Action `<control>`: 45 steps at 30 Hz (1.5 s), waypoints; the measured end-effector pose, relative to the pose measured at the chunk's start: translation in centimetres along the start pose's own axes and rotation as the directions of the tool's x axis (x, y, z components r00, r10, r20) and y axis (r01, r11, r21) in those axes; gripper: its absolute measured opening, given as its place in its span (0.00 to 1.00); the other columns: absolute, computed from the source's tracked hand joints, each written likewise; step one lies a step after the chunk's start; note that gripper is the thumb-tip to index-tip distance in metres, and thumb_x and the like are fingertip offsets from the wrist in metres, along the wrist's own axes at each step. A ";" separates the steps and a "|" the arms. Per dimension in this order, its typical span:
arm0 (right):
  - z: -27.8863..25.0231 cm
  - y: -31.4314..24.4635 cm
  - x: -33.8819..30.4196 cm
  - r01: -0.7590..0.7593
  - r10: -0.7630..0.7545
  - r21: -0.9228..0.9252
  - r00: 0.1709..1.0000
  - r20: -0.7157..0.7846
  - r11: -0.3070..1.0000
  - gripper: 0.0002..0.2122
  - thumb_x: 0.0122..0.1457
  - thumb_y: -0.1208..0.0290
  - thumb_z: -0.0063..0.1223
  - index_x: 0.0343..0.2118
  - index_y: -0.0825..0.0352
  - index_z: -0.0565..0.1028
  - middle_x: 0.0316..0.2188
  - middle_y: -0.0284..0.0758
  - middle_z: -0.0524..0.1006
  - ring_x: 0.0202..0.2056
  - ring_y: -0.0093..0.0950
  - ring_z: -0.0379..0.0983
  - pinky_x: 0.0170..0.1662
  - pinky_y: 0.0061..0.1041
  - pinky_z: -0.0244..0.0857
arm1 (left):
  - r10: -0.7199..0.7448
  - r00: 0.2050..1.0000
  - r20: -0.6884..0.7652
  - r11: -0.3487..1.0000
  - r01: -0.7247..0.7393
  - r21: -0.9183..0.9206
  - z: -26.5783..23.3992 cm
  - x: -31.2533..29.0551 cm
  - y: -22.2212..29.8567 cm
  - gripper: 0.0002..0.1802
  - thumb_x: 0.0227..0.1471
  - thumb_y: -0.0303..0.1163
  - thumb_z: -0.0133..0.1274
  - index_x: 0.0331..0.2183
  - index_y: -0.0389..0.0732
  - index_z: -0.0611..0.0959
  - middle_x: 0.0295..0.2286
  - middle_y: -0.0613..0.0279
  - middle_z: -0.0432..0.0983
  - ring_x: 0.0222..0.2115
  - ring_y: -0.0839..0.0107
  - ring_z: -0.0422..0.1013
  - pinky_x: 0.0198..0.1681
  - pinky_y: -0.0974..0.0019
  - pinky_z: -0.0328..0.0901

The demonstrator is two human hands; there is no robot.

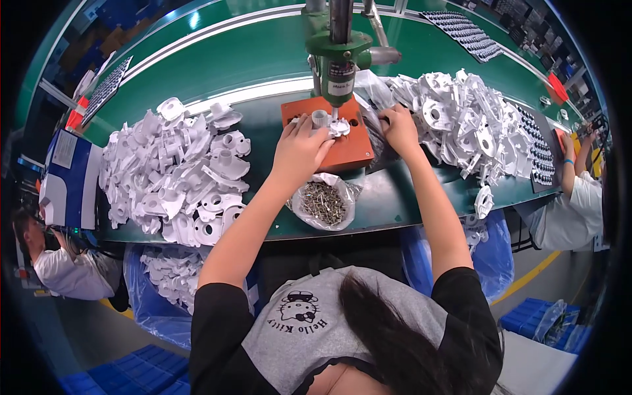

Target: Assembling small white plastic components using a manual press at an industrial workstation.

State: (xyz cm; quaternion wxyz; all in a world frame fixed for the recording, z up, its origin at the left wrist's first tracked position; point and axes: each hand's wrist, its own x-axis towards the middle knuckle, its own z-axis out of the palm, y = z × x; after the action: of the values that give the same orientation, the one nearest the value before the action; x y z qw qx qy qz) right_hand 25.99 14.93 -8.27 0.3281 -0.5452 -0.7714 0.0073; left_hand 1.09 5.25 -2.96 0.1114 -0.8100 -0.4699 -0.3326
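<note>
My left hand [301, 146] rests on the orange block [356, 150], its fingers closed around a white plastic part with a short round tube [320, 118]. Just right of those fingertips, a small white piece [339, 128] sits directly under the tip of the green bench machine [338, 72]. Beside the block's right edge, my right hand [400, 130] has its fingers pinched together, close to a clear plastic bag [374, 89]. What lies between those fingers is hidden. A clear bag of small metal screws [323, 203] stands in front of the block.
Heaps of white plastic parts lie at left [174, 168] and right [461, 118]. Near the right heap stands a tray of dark round pieces [538, 148]. Blue-lined bins [155, 316] [497, 253] are below the table edge. Other people work at both sides.
</note>
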 end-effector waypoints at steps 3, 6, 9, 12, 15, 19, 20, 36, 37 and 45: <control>-0.6 0.0 0.3 -0.093 0.085 0.068 0.990 0.114 0.993 0.05 0.49 0.72 0.53 0.28 0.61 0.79 0.32 0.39 0.73 0.38 0.42 0.70 0.42 0.37 0.66 | 0.014 1.000 0.023 0.998 -0.013 -0.061 -0.4 -0.4 -0.8 0.09 0.46 0.32 0.56 0.30 0.39 0.75 0.38 0.48 0.72 0.43 0.53 0.70 0.48 0.54 0.63; -1.5 -0.4 0.5 -0.117 0.116 0.154 0.993 0.017 0.981 0.04 0.49 0.72 0.54 0.28 0.63 0.79 0.33 0.40 0.73 0.38 0.42 0.70 0.42 0.36 0.65 | 0.006 0.998 0.066 0.993 0.002 -0.117 -0.5 -0.6 -1.1 0.09 0.47 0.32 0.55 0.31 0.38 0.75 0.38 0.46 0.72 0.44 0.51 0.70 0.49 0.54 0.62; -3.2 -2.2 1.4 -0.014 0.028 0.282 0.999 -0.044 0.959 0.05 0.49 0.73 0.57 0.29 0.67 0.77 0.35 0.38 0.74 0.40 0.39 0.69 0.44 0.33 0.63 | 0.021 0.993 0.114 0.995 -0.010 -0.097 -0.3 -0.7 -0.9 0.10 0.47 0.32 0.54 0.32 0.37 0.76 0.41 0.43 0.72 0.46 0.50 0.68 0.51 0.53 0.61; -2.5 -4.6 2.0 0.040 -0.018 0.429 0.998 -0.054 0.902 0.05 0.51 0.74 0.57 0.29 0.69 0.76 0.39 0.36 0.73 0.43 0.33 0.68 0.45 0.29 0.62 | -0.019 0.996 0.089 0.998 0.024 -0.053 -0.4 -0.9 0.2 0.13 0.46 0.33 0.54 0.33 0.36 0.76 0.43 0.39 0.71 0.47 0.48 0.67 0.53 0.52 0.60; -2.7 -7.9 2.6 0.105 -0.102 0.444 0.994 -0.030 0.890 0.06 0.51 0.74 0.56 0.29 0.71 0.76 0.38 0.37 0.73 0.43 0.32 0.67 0.47 0.29 0.60 | -0.067 0.997 0.033 0.993 0.069 -0.096 -0.1 -1.2 0.3 0.15 0.45 0.35 0.55 0.33 0.35 0.76 0.43 0.38 0.71 0.48 0.47 0.66 0.54 0.51 0.59; -2.5 -9.7 2.9 -0.140 -0.104 0.663 0.944 0.315 0.735 0.08 0.49 0.75 0.55 0.27 0.77 0.77 0.39 0.40 0.75 0.40 0.32 0.71 0.42 0.28 0.64 | -0.109 0.994 0.013 0.985 0.109 -0.135 0.3 -1.2 0.5 0.15 0.46 0.35 0.55 0.33 0.33 0.76 0.45 0.41 0.70 0.49 0.45 0.65 0.55 0.51 0.58; -2.5 -9.9 2.7 -0.142 -0.107 0.661 0.941 0.321 0.737 0.08 0.49 0.75 0.55 0.27 0.77 0.77 0.39 0.40 0.75 0.40 0.32 0.71 0.42 0.28 0.64 | -0.113 0.994 -0.013 0.984 0.110 -0.139 0.4 -1.2 0.4 0.15 0.46 0.35 0.55 0.33 0.33 0.76 0.45 0.41 0.71 0.49 0.45 0.65 0.55 0.51 0.58; 0.1 -9.1 2.0 -0.138 -0.039 0.614 0.963 0.265 0.777 0.09 0.53 0.72 0.57 0.27 0.74 0.72 0.30 0.36 0.69 0.34 0.25 0.66 0.38 0.24 0.59 | -0.124 0.991 -0.054 0.985 0.116 -0.125 0.7 -1.3 0.3 0.12 0.44 0.32 0.54 0.31 0.35 0.75 0.41 0.38 0.72 0.47 0.47 0.67 0.54 0.50 0.59; 0.2 -9.2 2.0 -0.101 -0.044 0.586 0.973 0.228 0.804 0.09 0.53 0.72 0.57 0.28 0.74 0.72 0.30 0.36 0.69 0.34 0.24 0.66 0.37 0.24 0.60 | -0.127 0.990 -0.055 0.984 0.119 -0.130 0.6 -1.3 0.3 0.12 0.44 0.32 0.54 0.31 0.35 0.75 0.41 0.38 0.72 0.47 0.47 0.67 0.54 0.50 0.58; -1.2 -9.7 1.6 -0.114 -0.047 0.579 0.965 0.256 0.807 0.11 0.53 0.70 0.58 0.33 0.72 0.72 0.34 0.36 0.67 0.36 0.24 0.65 0.40 0.23 0.59 | -0.149 0.989 -0.026 0.983 0.145 -0.114 0.6 -1.5 0.3 0.14 0.46 0.35 0.54 0.33 0.34 0.77 0.45 0.43 0.71 0.50 0.49 0.66 0.56 0.52 0.58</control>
State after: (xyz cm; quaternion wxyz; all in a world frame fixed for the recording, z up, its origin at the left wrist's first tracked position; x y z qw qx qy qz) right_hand 18.16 11.97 -2.91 0.3773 -0.4243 -0.7572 0.3228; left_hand 1.08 4.36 -4.40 0.0493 -0.7723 -0.5070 -0.3797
